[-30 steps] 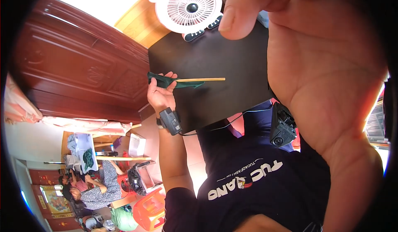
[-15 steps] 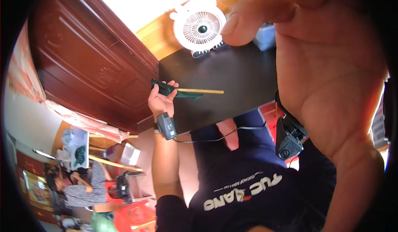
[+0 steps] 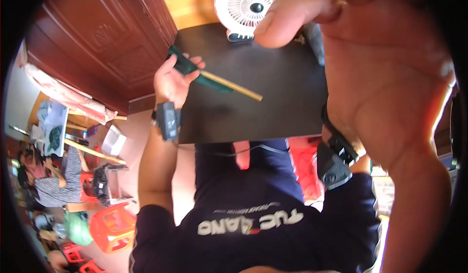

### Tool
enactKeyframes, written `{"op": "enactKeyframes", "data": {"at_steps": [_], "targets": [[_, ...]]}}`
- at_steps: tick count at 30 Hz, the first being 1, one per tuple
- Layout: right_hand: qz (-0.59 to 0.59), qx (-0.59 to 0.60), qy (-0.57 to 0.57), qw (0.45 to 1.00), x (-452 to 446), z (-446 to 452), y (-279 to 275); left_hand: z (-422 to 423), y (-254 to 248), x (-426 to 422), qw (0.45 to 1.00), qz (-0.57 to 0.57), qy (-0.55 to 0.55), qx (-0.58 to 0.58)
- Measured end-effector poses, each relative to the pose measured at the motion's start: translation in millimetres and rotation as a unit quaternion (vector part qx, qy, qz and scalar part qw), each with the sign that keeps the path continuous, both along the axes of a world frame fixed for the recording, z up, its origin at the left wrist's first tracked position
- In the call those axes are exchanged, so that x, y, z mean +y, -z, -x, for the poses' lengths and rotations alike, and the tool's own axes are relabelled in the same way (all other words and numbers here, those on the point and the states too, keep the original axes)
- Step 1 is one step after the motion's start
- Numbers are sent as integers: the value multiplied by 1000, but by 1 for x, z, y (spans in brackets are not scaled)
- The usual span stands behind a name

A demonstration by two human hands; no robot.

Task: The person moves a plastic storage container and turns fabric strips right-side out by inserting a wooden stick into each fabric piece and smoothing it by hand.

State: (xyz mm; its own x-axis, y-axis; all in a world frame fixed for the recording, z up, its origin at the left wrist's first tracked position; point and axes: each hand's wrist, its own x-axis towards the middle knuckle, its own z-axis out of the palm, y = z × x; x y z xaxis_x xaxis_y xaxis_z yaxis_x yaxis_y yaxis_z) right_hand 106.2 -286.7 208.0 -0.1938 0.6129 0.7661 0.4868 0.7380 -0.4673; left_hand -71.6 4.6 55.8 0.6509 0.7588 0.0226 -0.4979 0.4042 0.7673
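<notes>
My left hand [image 3: 170, 80], palm up with fingers curled, holds a folded dark green cloth [image 3: 214, 83] together with a thin wooden stick [image 3: 236, 87]. The stick slants down to the right over the dark table [image 3: 287, 112]. A small grey device [image 3: 168, 122] is strapped to my left wrist. Another dark device [image 3: 335, 168] sits on my right forearm, and my right hand is hidden behind a large hand [image 3: 390, 78] close to the camera. That hand's bare arm rises from the bottom right, apart from my sleeves, so it appears to be another person's.
A white fan [image 3: 253, 7] stands at the table's far edge. A brown carved door [image 3: 105, 34] is at the left. Behind it are a red stool [image 3: 112, 229], a seated person [image 3: 61, 178] and a cluttered table [image 3: 58, 109]. A cable [image 3: 224, 154] runs across my lap.
The camera view has shifted and turned. The stick, nearly level before, now slopes down to the right. My left hand keeps its hold, and the large hand stays close to the camera.
</notes>
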Motion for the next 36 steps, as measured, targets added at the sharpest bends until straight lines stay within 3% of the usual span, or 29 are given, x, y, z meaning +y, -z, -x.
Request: {"op": "enactKeyframes", "data": {"at_steps": [3,4,5,7,9,11,14,15,18,22,27,33,36], "targets": [[-72,94,-6,993,40,15,-6,-17,-10,0,1000,8,-17,24],[-72,119,9,990,58,16,-1,-21,-4,4,998,51,25,-34],[-61,137,35,988,76,15,10,-25,-2,7,999,34,1,-10],[55,4,202,978,100,-2,49,-35,-7,13,1000,23,-8,-8],[126,-86,300,942,122,-12,100,-36,-6,16,999,-12,-8,-43],[110,-123,338,927,133,-17,140,-36,-7,12,997,-51,-10,-56],[292,48,255,920,136,-10,149,-36,-4,6,995,-67,-3,-71],[253,76,266,927,137,-13,159,-41,3,6,995,-54,4,-88],[295,114,254,914,139,-16,168,-41,16,16,996,-23,11,-87],[377,242,153,881,142,-12,187,-42,23,15,997,-48,-40,-40],[388,281,117,870,142,-9,191,-42,26,21,997,-15,-72,-24],[378,308,107,866,145,-8,190,-49,28,6,995,-69,-62,-43],[362,282,134,878,146,-17,192,-39,20,13,972,-105,-201,63]]}}
